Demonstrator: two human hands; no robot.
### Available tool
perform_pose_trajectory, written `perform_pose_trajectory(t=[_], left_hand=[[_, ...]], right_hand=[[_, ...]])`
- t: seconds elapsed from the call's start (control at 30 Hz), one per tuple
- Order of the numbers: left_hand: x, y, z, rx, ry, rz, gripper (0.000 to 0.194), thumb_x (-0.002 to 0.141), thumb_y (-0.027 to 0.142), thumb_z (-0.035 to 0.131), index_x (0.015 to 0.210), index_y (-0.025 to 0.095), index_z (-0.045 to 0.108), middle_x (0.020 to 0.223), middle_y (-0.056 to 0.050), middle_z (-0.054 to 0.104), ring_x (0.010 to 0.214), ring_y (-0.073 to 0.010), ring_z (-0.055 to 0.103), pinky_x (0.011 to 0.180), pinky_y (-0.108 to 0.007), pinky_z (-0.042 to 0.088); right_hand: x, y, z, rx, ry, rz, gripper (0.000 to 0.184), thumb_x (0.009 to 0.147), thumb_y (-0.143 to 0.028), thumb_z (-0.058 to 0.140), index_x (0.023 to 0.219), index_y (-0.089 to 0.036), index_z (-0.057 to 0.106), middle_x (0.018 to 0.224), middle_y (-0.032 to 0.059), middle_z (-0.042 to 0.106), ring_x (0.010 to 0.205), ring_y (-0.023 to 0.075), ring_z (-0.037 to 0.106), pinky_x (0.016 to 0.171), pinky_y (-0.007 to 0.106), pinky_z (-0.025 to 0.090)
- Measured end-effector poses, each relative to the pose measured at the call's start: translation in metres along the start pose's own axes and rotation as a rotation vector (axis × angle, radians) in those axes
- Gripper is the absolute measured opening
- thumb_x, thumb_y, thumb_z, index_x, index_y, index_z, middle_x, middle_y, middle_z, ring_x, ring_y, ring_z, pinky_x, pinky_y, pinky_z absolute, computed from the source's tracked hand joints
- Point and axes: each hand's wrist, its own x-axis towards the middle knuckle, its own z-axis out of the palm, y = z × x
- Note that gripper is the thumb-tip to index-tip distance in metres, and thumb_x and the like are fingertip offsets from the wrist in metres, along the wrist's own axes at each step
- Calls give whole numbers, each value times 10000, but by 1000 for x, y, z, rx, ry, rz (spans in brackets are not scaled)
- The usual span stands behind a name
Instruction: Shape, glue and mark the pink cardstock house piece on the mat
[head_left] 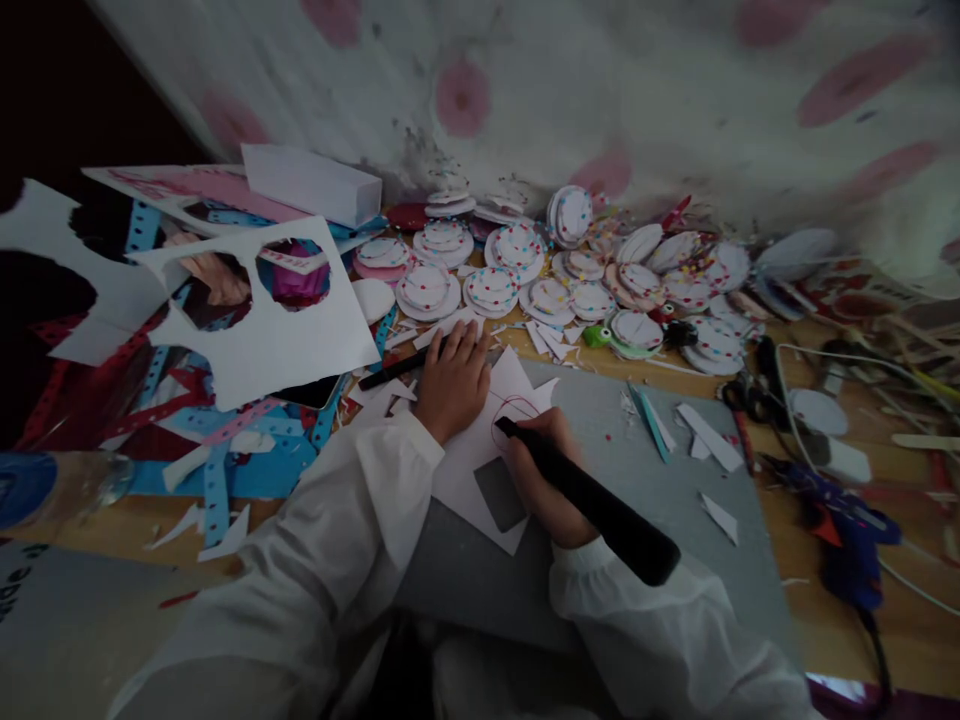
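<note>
My right hand [551, 478] is closed around a thick black craft knife [600, 490], its fine tip too small to make out. That tip end rests at a thin red circle drawn on a piece of white paper [469, 485]. A dark square opening shows in the paper below the circle. My left hand [454, 380] lies flat on the paper's upper left part, fingers stretched out. Just left of those fingers is a slim black stick-like thing [390, 372], partly covered. The paper lies on a grey cutting mat [637, 560].
Layered paper discs with coloured dots [491, 288] line the back by the curtain. Cut-out white card [300, 340] and punched strips are heaped left, near a plastic bottle [60, 488]. Right are a teal tool [649, 422], scissors [750, 398] and a blue glue gun [847, 540].
</note>
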Motion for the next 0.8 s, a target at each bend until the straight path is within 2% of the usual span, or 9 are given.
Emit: perform_pose_trajectory(t=[0.23,0.43,0.8], left_hand=[[1,0,0,-27,-9,-3,514,967,304,296,1444,140,393,1549,-90,333,1446,-252,251,1194,-479,133],[0,1,1,-31,3,-7,558,991,419,228,1444,141,399,1545,-100,339,1446,-259,252,1192,-492,127],[1,2,0,-8,-17,-10,562,975,412,291,1456,134,375,1554,-104,319,1448,-269,245,1192,-497,129]], right_hand=[[-2,6,4,-140,3,-96,92,749,-220,592,789,-216,509,630,-44,524,561,136,483,533,264,369],[-2,10,3,-144,-23,-174,114,742,-171,576,816,-229,512,636,-59,510,558,121,481,546,248,368],[-1,17,-4,-126,-101,-255,126,724,-178,573,828,-238,533,634,-52,526,545,137,489,524,251,358]])
